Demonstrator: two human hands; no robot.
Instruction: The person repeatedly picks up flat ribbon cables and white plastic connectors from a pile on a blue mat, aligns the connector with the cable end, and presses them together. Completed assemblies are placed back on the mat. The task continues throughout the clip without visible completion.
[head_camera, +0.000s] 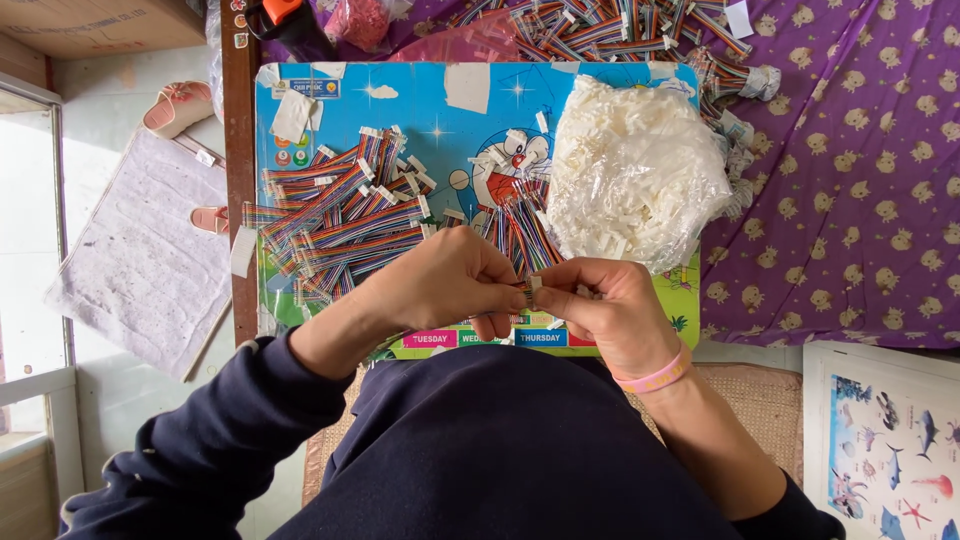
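My left hand (440, 285) pinches the end of a short rainbow ribbon cable (524, 288) over the near edge of a blue cartoon board (470, 130). My right hand (605, 305), with a pink band at the wrist, grips a small white plastic connector (535, 284) against that cable end. The two hands meet fingertip to fingertip. A fan of loose ribbon cables (520, 225) lies just beyond them, and a larger heap of cables with white ends (340, 215) covers the board's left half.
A clear bag of white connectors (635, 170) sits on the board's right side. More bundled cables (610, 30) lie on the purple patterned cloth (860, 180) beyond. A wooden edge (240, 180), floor mat (140, 250) and sandals (180, 105) are at left; a sea-animal poster (890, 440) at right.
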